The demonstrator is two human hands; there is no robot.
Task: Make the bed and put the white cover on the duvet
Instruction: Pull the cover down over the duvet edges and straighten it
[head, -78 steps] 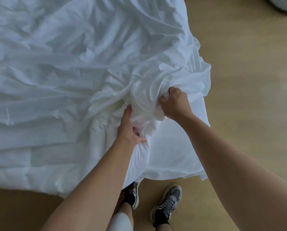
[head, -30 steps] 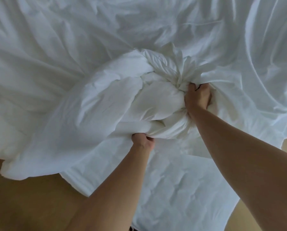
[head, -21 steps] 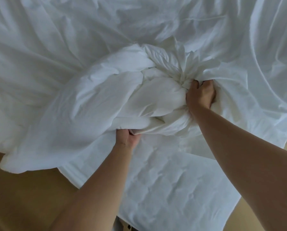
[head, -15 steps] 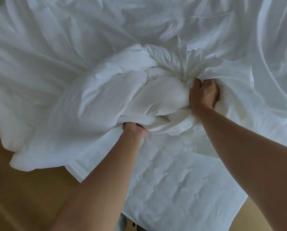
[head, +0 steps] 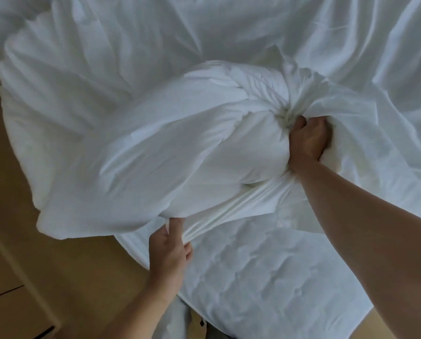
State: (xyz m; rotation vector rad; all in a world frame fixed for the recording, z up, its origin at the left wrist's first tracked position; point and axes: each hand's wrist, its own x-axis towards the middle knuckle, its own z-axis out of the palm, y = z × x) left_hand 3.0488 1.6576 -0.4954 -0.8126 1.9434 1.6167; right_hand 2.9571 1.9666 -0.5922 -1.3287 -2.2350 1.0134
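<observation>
While still clenched with the right hand [head: 306, 140] round a gathered knot of cloth at the far side of the bundle, now drawing back with the left hand [head: 169, 245]. Half a second ago: left fist tucked up against the underside of the bundled duvet [head: 199, 148]. Now: lower and nearer the body, at the near-left edge of the bed, thumb and fingers pinched on a fold of the white cover [head: 231, 211]. That fold pulled into a taut band, running up to the right wrist. Bundle swung toward the left edge, partly overhanging the wooden floor [head: 45, 253]. More of the quilted mattress [head: 265, 277] bared in front.

Probably means working the cover's edge round the duvet lump. Cannot tell whether on or off, with the cover's opening out of sight among the folds. Either way, judged far from finished: duvet wadded rather than spread flat, loose white cloth crumpled across the far half of the bed.

Relative to the hands: duvet lump between the two, pressed against the inner side of the right hand, just beyond the left fingertips. Both hands closed tight on fabric, neither free.
</observation>
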